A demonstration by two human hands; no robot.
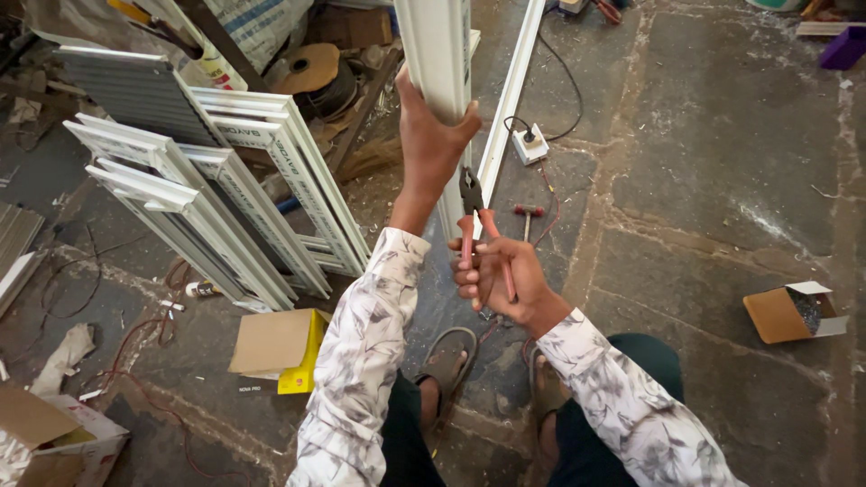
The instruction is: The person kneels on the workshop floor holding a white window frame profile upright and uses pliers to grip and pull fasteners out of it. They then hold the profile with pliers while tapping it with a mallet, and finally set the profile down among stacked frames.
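My left hand (431, 135) grips a white metal frame profile (439, 54) that stands upright in front of me. My right hand (499, 280) holds a pair of pliers (475, 221) with red handles, its dark jaws pressed against the profile's right edge just below my left hand. A second long white profile (510, 95) runs away from me on the right of the first. Both sleeves are white with a grey leaf print, and my sandalled feet (446, 361) rest on the stone floor below.
Several white louvred window frames (244, 189) lean at the left. A cardboard box with a yellow side (280, 347) lies near my left knee. An open carton of screws (794, 311) sits at right. A hammer (528, 215), a socket box (530, 144) and cables lie ahead.
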